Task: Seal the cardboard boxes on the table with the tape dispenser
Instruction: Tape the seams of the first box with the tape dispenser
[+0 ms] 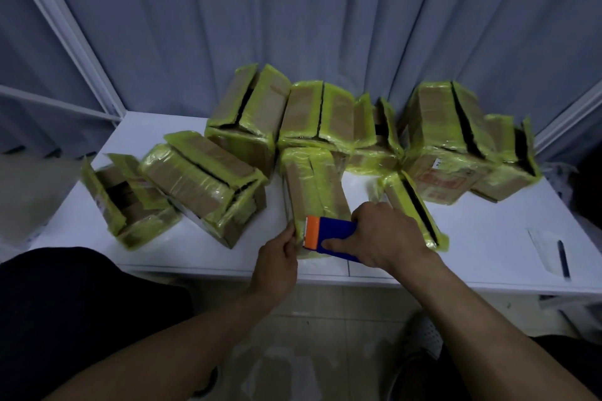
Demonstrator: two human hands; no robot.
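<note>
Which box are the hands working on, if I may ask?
The near-edge middle box: left hand grips it, right hand holds the tape dispenser on it.

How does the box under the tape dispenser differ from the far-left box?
The centre box has its flaps down; the far-left box has flaps raised, showing a dark inside. The left hand and the tape dispenser, held by the right hand, are on the centre box; no hand touches the far-left box. Both are brown cardboard with yellow-green tape.

we see boxes (312,140) crowding the counter's (508,225) back; front right lies open, only a pen (563,257) there.
</note>
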